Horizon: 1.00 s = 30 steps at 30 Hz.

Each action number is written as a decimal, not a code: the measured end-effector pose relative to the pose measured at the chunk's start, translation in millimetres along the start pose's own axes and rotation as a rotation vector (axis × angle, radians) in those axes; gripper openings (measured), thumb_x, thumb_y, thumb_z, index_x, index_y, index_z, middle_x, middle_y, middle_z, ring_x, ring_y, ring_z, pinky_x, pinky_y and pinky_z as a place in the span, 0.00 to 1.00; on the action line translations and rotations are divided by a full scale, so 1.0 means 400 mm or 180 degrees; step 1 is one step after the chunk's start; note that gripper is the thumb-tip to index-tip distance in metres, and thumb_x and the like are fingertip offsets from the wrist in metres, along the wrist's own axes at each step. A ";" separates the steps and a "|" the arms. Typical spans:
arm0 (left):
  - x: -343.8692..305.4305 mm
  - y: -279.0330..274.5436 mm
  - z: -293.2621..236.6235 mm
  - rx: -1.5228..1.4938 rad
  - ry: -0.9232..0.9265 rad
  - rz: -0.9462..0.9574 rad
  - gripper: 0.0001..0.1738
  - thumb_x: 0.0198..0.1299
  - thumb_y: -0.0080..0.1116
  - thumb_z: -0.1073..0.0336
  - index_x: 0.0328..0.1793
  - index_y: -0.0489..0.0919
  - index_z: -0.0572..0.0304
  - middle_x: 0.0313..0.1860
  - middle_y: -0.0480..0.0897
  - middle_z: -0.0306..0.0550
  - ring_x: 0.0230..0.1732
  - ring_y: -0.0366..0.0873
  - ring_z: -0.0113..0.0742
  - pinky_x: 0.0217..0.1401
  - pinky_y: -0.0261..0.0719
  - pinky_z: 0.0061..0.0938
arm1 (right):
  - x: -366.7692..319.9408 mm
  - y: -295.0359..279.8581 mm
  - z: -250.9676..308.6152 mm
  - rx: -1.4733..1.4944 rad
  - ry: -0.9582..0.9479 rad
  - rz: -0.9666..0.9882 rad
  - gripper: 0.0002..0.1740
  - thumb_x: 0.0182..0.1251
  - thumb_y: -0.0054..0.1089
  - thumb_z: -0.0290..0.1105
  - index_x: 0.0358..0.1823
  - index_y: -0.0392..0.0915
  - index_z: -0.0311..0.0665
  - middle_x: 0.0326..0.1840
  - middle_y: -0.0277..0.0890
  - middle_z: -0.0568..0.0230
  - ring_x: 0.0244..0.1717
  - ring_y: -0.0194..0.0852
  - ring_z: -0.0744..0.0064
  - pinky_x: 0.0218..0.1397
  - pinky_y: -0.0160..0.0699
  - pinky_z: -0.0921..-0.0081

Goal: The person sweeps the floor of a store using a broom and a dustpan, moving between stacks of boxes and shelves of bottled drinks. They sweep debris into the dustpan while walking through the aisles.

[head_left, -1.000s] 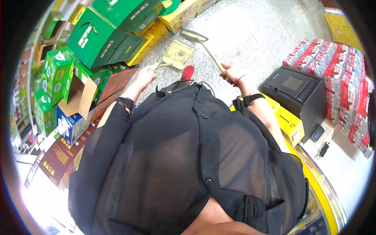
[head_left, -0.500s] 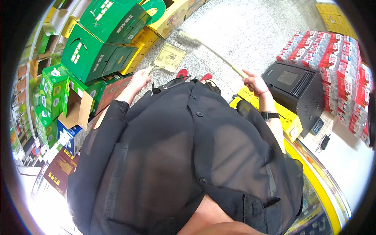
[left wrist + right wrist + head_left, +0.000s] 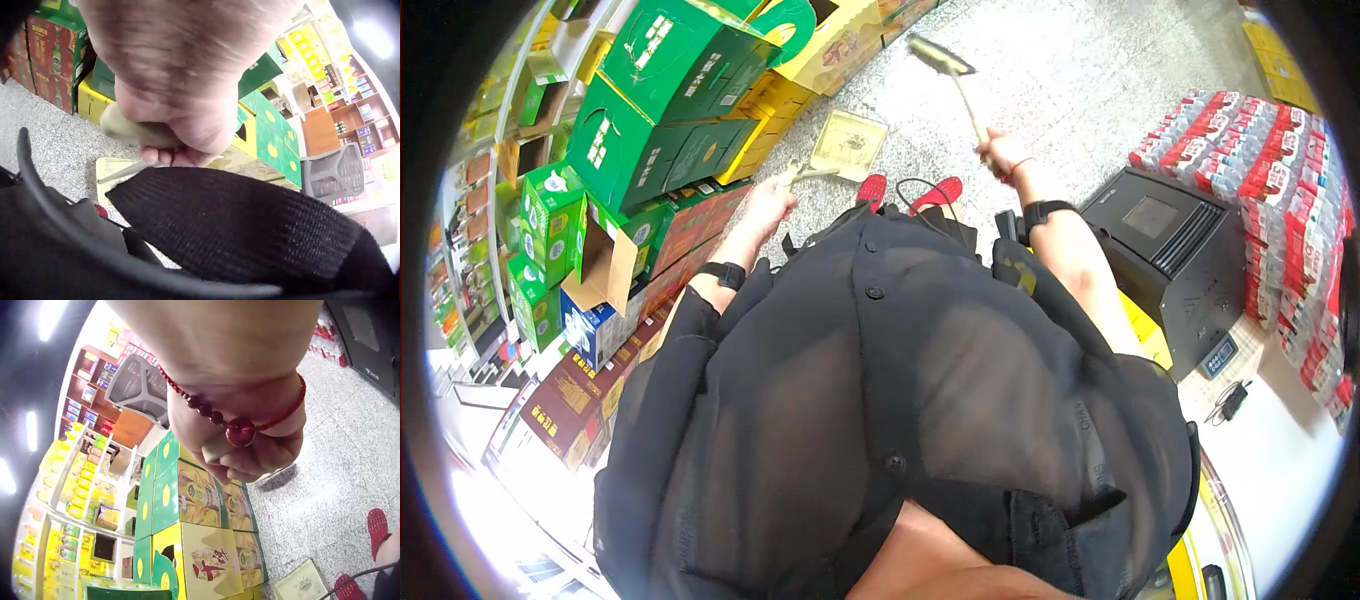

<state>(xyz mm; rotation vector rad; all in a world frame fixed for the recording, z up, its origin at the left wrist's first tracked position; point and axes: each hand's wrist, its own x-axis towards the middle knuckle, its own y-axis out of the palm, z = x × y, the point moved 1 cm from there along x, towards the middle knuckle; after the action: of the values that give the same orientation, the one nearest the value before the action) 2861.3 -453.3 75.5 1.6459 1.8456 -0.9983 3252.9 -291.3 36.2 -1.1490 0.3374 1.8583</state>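
Note:
My left hand (image 3: 770,203) grips the handle of a pale yellow long-handled dustpan (image 3: 847,143), whose pan is at the floor in front of the shoes. In the left wrist view the fingers curl round the thick handle end (image 3: 134,128). My right hand (image 3: 1005,155) holds a broom (image 3: 941,54) by its pale stick, with the head out ahead, beyond and right of the dustpan. The right wrist view shows the handle's butt (image 3: 215,449) poking from the curled fingers, under a red beaded bracelet (image 3: 240,431). Some small dark bits show in the pan.
Green cartons (image 3: 670,60) and yellow boxes line the left side, with an opened carton (image 3: 605,270) nearer. At right stand a black machine (image 3: 1165,230) and stacked red-and-clear bottle packs (image 3: 1265,160). Red shoes (image 3: 872,188) stand on the speckled floor. A grey chair (image 3: 334,175) is farther off.
The right hand swung out to the right, then came back left and forward. The broom head swept leftward toward the dustpan, then moved away ahead and right. The left hand and dustpan barely shifted.

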 end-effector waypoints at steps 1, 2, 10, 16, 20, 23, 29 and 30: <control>0.006 0.013 -0.002 -0.0002 0.0009 -0.0044 0.19 0.43 0.51 0.79 0.46 0.72 0.68 0.20 0.69 0.37 0.16 0.64 0.24 0.18 0.65 0.19 | -0.034 0.005 -0.008 -0.0250 0.0107 0.0110 0.11 0.55 0.57 0.32 0.39 0.73 0.39 0.18 0.68 0.66 0.12 0.61 0.76 0.12 0.60 0.75; 0.009 0.025 -0.005 0.0019 0.0000 -0.0021 0.19 0.43 0.51 0.79 0.46 0.72 0.68 0.20 0.69 0.37 0.16 0.64 0.24 0.18 0.65 0.19 | -0.075 0.010 -0.018 -0.0497 0.0221 0.0216 0.16 0.54 0.59 0.33 0.45 0.74 0.39 0.19 0.70 0.65 0.14 0.64 0.75 0.15 0.64 0.74; 0.071 0.131 -0.063 0.0040 0.0051 -0.0114 0.15 0.43 0.50 0.79 0.41 0.71 0.66 0.19 0.69 0.38 0.16 0.64 0.24 0.17 0.64 0.19 | -0.251 -0.060 -0.190 0.0494 0.0120 0.0570 0.35 0.49 0.57 0.25 0.64 0.64 0.38 0.17 0.67 0.71 0.13 0.56 0.84 0.15 0.52 0.84; 0.082 0.200 -0.178 0.0314 0.0219 -0.0020 0.09 0.47 0.47 0.77 0.37 0.72 0.68 0.18 0.70 0.39 0.16 0.66 0.26 0.17 0.65 0.21 | -0.382 -0.149 -0.334 0.2172 0.0326 0.0291 0.34 0.48 0.54 0.22 0.63 0.65 0.35 0.18 0.67 0.70 0.18 0.60 0.83 0.22 0.53 0.88; 0.129 0.252 -0.210 0.0576 0.0225 -0.0042 0.08 0.47 0.48 0.77 0.36 0.72 0.66 0.18 0.70 0.40 0.16 0.66 0.26 0.16 0.65 0.21 | -0.419 -0.213 -0.473 0.2443 -0.0035 -0.0053 0.34 0.52 0.55 0.23 0.65 0.62 0.37 0.23 0.69 0.71 0.23 0.62 0.85 0.26 0.59 0.90; 0.134 0.304 -0.245 0.0460 0.0249 0.0106 0.07 0.47 0.49 0.75 0.35 0.72 0.65 0.18 0.70 0.39 0.16 0.65 0.26 0.17 0.65 0.21 | -0.433 -0.260 -0.526 0.2619 -0.0116 -0.0549 0.36 0.53 0.52 0.23 0.68 0.57 0.40 0.17 0.65 0.72 0.12 0.54 0.84 0.15 0.53 0.87; 0.174 0.399 -0.287 0.0610 0.0200 0.0391 0.12 0.49 0.50 0.74 0.42 0.73 0.64 0.20 0.71 0.38 0.19 0.67 0.25 0.20 0.67 0.21 | -0.404 -0.322 -0.483 0.3376 0.0210 -0.1135 0.21 0.56 0.53 0.25 0.54 0.65 0.41 0.18 0.62 0.72 0.09 0.50 0.86 0.09 0.45 0.87; 0.187 0.412 -0.291 0.0696 0.0170 0.0488 0.13 0.49 0.50 0.74 0.44 0.74 0.64 0.21 0.72 0.38 0.19 0.67 0.25 0.20 0.68 0.21 | -0.386 -0.329 -0.487 0.3751 0.0275 -0.1154 0.14 0.57 0.54 0.25 0.46 0.68 0.41 0.19 0.62 0.72 0.10 0.52 0.86 0.09 0.46 0.88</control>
<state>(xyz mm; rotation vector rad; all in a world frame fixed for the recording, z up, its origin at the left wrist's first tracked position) 3023.7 -313.5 57.8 1.9271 1.6616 -1.1316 3496.0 -423.3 87.0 -0.4035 1.0191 0.9675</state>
